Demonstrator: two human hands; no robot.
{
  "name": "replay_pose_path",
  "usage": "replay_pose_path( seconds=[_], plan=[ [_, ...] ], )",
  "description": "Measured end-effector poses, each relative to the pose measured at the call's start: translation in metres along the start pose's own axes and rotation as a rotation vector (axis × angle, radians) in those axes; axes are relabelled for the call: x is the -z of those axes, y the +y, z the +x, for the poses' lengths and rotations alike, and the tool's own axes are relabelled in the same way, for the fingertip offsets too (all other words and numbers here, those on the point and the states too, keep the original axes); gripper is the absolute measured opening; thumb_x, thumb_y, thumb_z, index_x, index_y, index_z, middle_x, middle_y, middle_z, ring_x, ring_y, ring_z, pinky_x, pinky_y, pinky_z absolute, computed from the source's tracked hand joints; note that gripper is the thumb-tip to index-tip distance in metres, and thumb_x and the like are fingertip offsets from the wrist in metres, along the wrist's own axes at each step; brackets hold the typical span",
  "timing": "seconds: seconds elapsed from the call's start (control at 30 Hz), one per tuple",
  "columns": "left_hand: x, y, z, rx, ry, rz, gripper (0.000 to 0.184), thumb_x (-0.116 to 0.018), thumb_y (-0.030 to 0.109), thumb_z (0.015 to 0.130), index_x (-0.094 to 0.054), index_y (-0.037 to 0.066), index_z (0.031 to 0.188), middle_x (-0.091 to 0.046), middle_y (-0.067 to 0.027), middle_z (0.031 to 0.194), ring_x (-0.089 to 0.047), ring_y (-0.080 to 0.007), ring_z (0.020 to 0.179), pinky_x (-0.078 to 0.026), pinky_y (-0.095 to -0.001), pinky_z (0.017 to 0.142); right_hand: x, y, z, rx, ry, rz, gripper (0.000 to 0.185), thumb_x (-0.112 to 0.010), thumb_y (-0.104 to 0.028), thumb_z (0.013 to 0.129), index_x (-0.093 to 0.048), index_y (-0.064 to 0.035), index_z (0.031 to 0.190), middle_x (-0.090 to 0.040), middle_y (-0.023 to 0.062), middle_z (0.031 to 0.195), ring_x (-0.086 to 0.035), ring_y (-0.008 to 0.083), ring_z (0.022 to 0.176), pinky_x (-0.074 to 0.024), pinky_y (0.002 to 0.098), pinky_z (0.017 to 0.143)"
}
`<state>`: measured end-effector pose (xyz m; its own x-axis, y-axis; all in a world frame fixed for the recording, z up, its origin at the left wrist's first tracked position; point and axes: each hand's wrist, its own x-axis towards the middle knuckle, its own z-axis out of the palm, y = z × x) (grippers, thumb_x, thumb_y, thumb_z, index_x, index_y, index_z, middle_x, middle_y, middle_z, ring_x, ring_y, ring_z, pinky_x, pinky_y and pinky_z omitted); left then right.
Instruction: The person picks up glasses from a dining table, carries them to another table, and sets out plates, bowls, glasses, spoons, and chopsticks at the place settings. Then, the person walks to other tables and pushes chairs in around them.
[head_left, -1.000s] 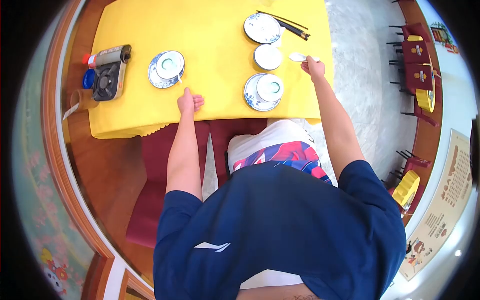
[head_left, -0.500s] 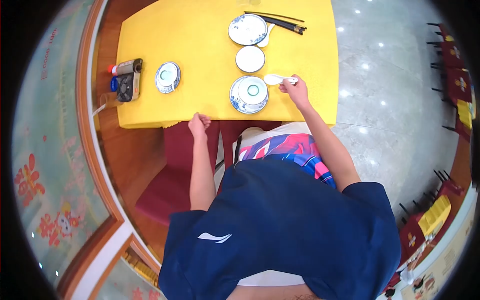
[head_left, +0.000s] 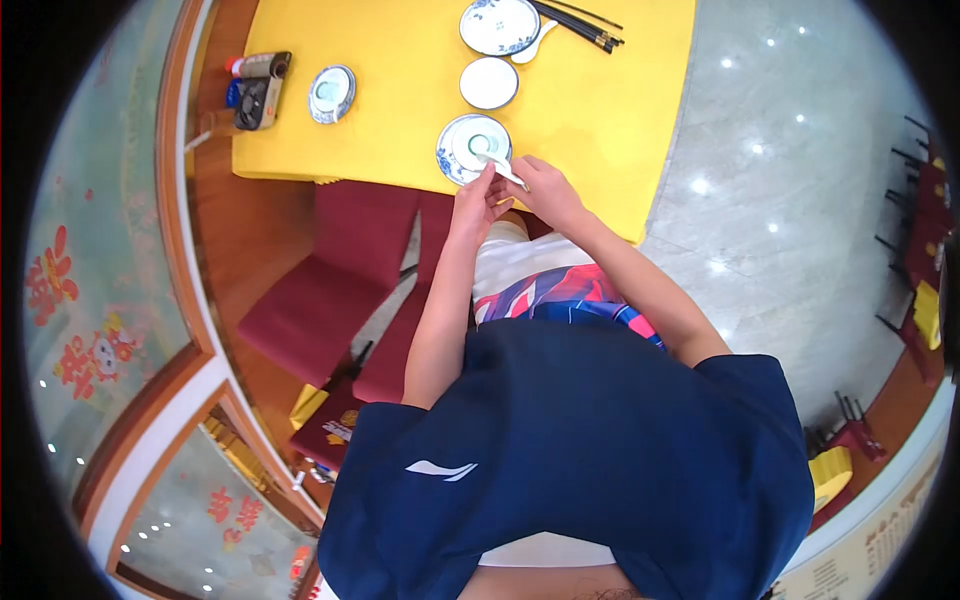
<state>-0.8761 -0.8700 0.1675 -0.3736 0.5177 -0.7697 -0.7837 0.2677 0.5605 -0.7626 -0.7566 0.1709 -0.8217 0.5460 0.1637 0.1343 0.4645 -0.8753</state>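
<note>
My right hand [head_left: 548,192] is closed on the handle end of a white spoon [head_left: 507,172], whose bowl lies over the near bowl [head_left: 466,150]. That bowl sits on a blue-patterned plate [head_left: 447,152] near the table's front edge, with a small greenish cup inside. My left hand [head_left: 481,208] is just left of the right one, its fingers partly curled near the spoon; whether it touches the spoon is unclear. Beyond the near bowl stands a white bowl [head_left: 489,83], and past it a patterned plate [head_left: 499,26] with another white spoon [head_left: 534,43] beside it.
Black chopsticks [head_left: 580,26] lie at the far right of the yellow table [head_left: 400,110]. Another bowl set [head_left: 331,94] stands at the left, with a portable stove [head_left: 257,102] at the table's left edge. Dark red chairs [head_left: 320,280] stand below the front edge.
My right hand has carried the spoon from the table's right side to above the near bowl. My left hand has moved right, beside it. The view has shifted.
</note>
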Motion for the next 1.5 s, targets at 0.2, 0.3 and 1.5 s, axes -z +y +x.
replay_pose_path(
  seconds=[0.2, 0.3, 1.5],
  plan=[
    [0.002, -0.011, -0.004, -0.050, -0.118, -0.227, 0.021, -0.054, 0.019, 0.095, -0.059, 0.000, 0.105, -0.067, -0.0093, 0.090, -0.065, -0.0169, 0.080, -0.054, -0.0298, 0.069, 0.020, -0.004, 0.003, 0.175, -0.243, -0.313, 0.022, -0.066, -0.010, 0.076, -0.050, -0.0039, 0.090, -0.054, 0.0136, 0.080, -0.059, 0.0325, 0.078, -0.0498, 0.0409, 0.065],
    [0.013, -0.020, 0.003, -0.100, -0.163, -0.313, 0.020, -0.055, 0.014, 0.094, -0.059, -0.001, 0.106, -0.067, -0.0113, 0.094, -0.067, -0.0205, 0.085, -0.056, -0.0302, 0.070, 0.020, -0.009, 0.002, 0.161, -0.334, -0.425, 0.019, -0.064, -0.010, 0.079, -0.048, -0.0041, 0.088, -0.055, 0.0148, 0.080, -0.059, 0.0340, 0.078, -0.0493, 0.0425, 0.066],
    [0.119, -0.090, -0.083, -0.234, -0.001, -0.207, 0.012, -0.053, 0.017, 0.095, -0.054, 0.005, 0.094, -0.066, -0.0115, 0.084, -0.066, -0.0170, 0.071, -0.056, -0.0314, 0.068, -0.090, 0.055, 0.025, -0.373, 0.006, -0.228, 0.037, -0.075, -0.020, 0.076, -0.054, 0.0006, 0.098, -0.065, 0.0187, 0.080, -0.065, 0.0328, 0.078, -0.0518, 0.0403, 0.071]
  ],
)
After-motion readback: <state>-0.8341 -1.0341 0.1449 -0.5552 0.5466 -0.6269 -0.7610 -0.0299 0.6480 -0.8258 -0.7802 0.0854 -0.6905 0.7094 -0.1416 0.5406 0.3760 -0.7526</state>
